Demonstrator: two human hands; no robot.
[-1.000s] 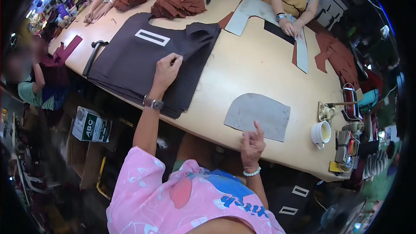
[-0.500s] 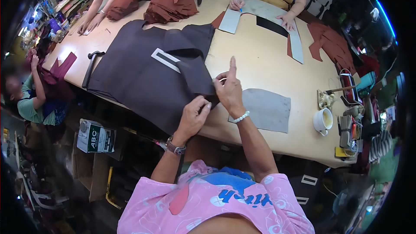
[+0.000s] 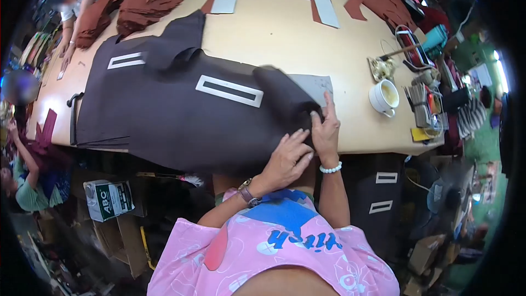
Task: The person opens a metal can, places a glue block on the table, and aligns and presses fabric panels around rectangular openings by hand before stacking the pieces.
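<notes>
Dark brown: one sheet, white frame on its face; spread across the tabletop, near edge hanging past it, right end curled over a grey panel.

Right hand: forefinger raised, thumb and other fingers apparently pinching the sheet's right corner. Left hand: beside it, fingers loosely extended over the sheet; whether they grip cannot be told.

Handling note: best drawn evenly by both hands, the curl laid flat, the overhang supported against creasing.

Containers: white cup, handle toward the near edge, pale yellow substance inside. White-and-green can, lettered ABC, contents unseen. Cardboard box, beneath the can, contents too dark to tell.
</notes>
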